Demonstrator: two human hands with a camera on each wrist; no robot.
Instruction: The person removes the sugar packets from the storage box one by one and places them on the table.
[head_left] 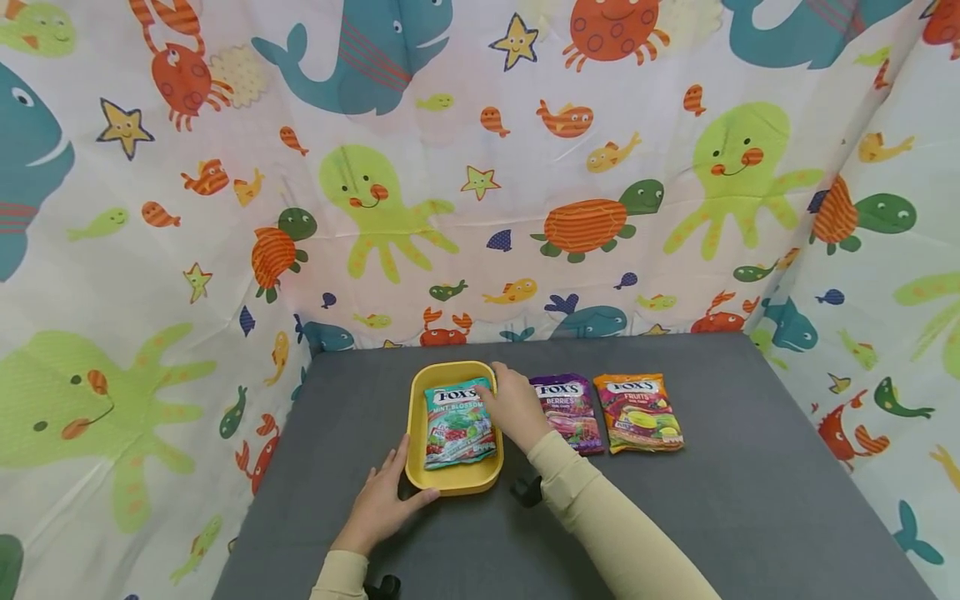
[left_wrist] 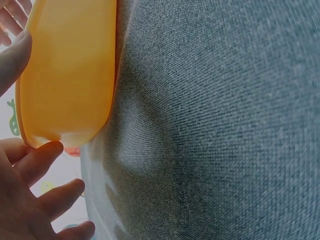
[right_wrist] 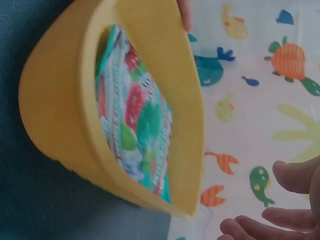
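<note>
A yellow plastic tub [head_left: 457, 480] with rounded corners stands on the grey table. Inside it lies a teal Fox's mint blossom candy bag [head_left: 459, 427]. My left hand [head_left: 378, 504] holds the tub's near left corner, thumb along the front wall and index finger against the left side; its other fingers are spread [left_wrist: 64, 199]. Over the tub's far right corner reaches my right hand [head_left: 519, 407]. In the right wrist view its thumb and fingers [right_wrist: 290, 218] are extended and apart from the tub, with nothing between them.
Right of the tub lies a purple Fox's berries bag [head_left: 572, 421], partly behind my right hand. Beside it is an orange Fox's fruits bag [head_left: 639, 414]. A curtain [head_left: 465, 125] printed with sea animals hangs along the table's back and sides.
</note>
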